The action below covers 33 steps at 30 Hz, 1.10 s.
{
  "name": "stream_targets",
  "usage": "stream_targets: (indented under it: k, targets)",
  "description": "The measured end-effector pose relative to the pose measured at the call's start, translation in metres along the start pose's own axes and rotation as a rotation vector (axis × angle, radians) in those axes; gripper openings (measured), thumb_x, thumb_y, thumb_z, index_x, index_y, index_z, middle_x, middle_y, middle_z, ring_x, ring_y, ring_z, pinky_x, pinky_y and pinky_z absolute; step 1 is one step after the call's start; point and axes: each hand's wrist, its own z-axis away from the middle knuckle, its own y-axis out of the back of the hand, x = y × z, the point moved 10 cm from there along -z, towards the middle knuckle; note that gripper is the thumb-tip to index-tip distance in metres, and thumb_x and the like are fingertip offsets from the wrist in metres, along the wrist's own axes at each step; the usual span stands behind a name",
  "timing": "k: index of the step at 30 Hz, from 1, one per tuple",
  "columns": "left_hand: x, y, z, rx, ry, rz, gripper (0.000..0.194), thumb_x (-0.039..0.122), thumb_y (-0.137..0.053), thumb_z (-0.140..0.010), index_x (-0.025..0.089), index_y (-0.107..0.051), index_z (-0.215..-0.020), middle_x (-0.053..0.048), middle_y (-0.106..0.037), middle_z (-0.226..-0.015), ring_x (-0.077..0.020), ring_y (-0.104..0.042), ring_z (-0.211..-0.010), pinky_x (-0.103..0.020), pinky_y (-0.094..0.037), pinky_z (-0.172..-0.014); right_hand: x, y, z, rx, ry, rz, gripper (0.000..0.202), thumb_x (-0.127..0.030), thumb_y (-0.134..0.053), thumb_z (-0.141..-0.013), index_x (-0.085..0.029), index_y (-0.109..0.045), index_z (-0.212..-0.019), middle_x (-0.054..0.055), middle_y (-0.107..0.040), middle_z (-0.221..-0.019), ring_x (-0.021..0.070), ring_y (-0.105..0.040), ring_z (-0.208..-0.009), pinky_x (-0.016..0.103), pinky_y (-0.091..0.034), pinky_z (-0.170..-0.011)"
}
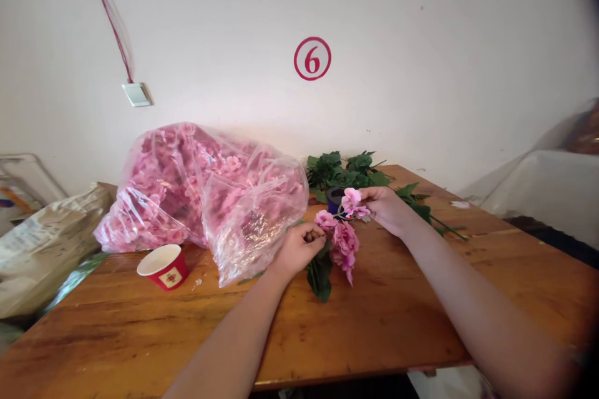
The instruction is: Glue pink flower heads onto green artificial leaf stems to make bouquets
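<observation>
Over the middle of the table, my left hand [302, 248] is closed around the stem of an artificial flower spray [345, 243] with pink blossoms. Dark green leaves [320, 275] hang from the spray below that hand. My right hand [384, 207] pinches a pink blossom [352, 201] at the spray's upper right, its fingertips partly behind the petals. A dark blue round object [334, 197] with a hollow top stands just behind the blossoms, partly hidden by them.
A clear plastic bag [255, 230] full of pink blossoms fills the table's back left. Before it stands a red paper cup [174, 275]. Green leaf stems [339, 168] lie along the wall, more [421, 209] at right. Pale sacks [51, 243] stand left of the wooden table [374, 336].
</observation>
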Motion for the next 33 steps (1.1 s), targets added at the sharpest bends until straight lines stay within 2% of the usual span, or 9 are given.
stream_targets:
  k: [4, 7, 12, 17, 24, 30, 33]
  targets:
    - [-0.007, -0.006, -0.001, -0.033, 0.065, 0.047, 0.015, 0.028, -0.064, -0.074, 0.013, -0.065, -0.074, 0.003, -0.048, -0.057, -0.0077, -0.037, -0.053, -0.022, -0.027, -0.052, 0.017, 0.022, 0.008, 0.097, -0.059, 0.04, 0.018, -0.011, -0.071, -0.045, -0.017, -0.063, -0.061, -0.001, -0.062, -0.06, 0.0134, -0.057, -0.059, 0.027, -0.042, -0.057]
    - [-0.011, -0.01, -0.002, -0.063, 0.105, 0.114, 0.015, 0.027, -0.065, -0.073, 0.013, -0.064, -0.072, 0.002, -0.052, -0.059, -0.008, -0.04, -0.054, -0.022, -0.029, -0.053, 0.018, 0.03, 0.007, 0.094, -0.068, 0.093, 0.018, -0.014, -0.071, -0.047, -0.017, -0.064, -0.063, -0.001, -0.063, -0.061, 0.0137, -0.057, -0.057, 0.028, -0.044, -0.057]
    - [-0.015, -0.015, -0.003, -0.096, 0.156, 0.197, 0.017, 0.028, -0.068, -0.071, 0.013, -0.061, -0.07, 0.002, -0.052, -0.057, -0.0081, -0.043, -0.053, -0.021, -0.03, -0.052, 0.014, 0.023, 0.009, 0.031, -0.064, 0.132, 0.015, -0.014, -0.068, -0.05, -0.017, -0.064, -0.063, -0.002, -0.062, -0.059, 0.0121, -0.054, -0.054, 0.026, -0.042, -0.054]
    - [-0.017, -0.016, -0.004, -0.105, 0.152, 0.179, 0.016, 0.028, -0.067, -0.072, 0.013, -0.062, -0.071, 0.002, -0.053, -0.058, -0.0082, -0.044, -0.053, -0.021, -0.03, -0.052, 0.014, 0.023, 0.011, 0.072, -0.081, 0.181, 0.015, -0.011, -0.062, -0.05, -0.017, -0.063, -0.063, -0.003, -0.061, -0.056, 0.0102, -0.052, -0.051, 0.023, -0.037, -0.05]
    - [-0.016, -0.015, -0.004, -0.1, 0.129, 0.157, 0.014, 0.026, -0.067, -0.072, 0.013, -0.062, -0.071, 0.002, -0.052, -0.058, -0.008, -0.043, -0.053, -0.021, -0.029, -0.052, 0.015, 0.022, 0.011, 0.051, -0.107, 0.154, 0.016, -0.011, -0.064, -0.048, -0.017, -0.064, -0.064, -0.001, -0.063, -0.059, 0.0113, -0.054, -0.054, 0.024, -0.041, -0.053]
    - [-0.015, -0.014, -0.003, -0.084, 0.134, 0.145, 0.013, 0.025, -0.066, -0.071, 0.012, -0.063, -0.071, 0.001, -0.053, -0.059, -0.0082, -0.043, -0.054, -0.021, -0.03, -0.052, 0.014, 0.022, 0.012, 0.075, -0.116, 0.161, 0.014, -0.014, -0.067, -0.048, -0.017, -0.062, -0.061, -0.003, -0.059, -0.053, 0.0087, -0.047, -0.047, 0.022, -0.034, -0.045]
    - [-0.015, -0.014, -0.003, -0.08, 0.14, 0.155, 0.013, 0.025, -0.066, -0.071, 0.012, -0.063, -0.07, 0.001, -0.053, -0.058, -0.0081, -0.042, -0.053, -0.021, -0.03, -0.051, 0.016, 0.022, 0.012, 0.06, -0.121, 0.151, 0.015, -0.016, -0.068, -0.048, -0.017, -0.063, -0.062, -0.001, -0.061, -0.055, 0.0098, -0.05, -0.047, 0.024, -0.039, -0.047]
